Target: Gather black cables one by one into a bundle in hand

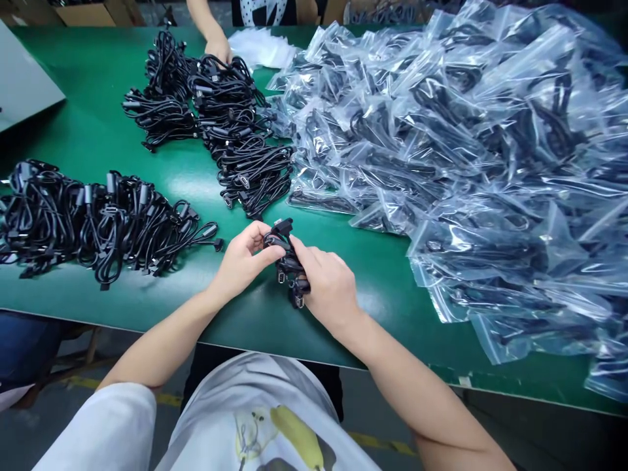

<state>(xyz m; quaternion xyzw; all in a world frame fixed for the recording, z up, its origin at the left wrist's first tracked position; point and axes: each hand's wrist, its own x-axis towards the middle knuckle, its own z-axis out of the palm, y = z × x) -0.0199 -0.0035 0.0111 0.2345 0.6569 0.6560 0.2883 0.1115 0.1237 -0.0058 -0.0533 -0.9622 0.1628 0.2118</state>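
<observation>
Cable bundle (290, 263), black, one: lay between the two hands over the green table (377, 281), long axis roughly away from the body. Left hand (248, 255): half curled, thumb across its left side. Right hand (330, 282): curled around its right side. Neither hand was nearer.

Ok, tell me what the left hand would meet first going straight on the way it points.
The left hand would first meet the black cables it is touching, then probably the right hand just beyond; depth is unclear from one view.
</observation>
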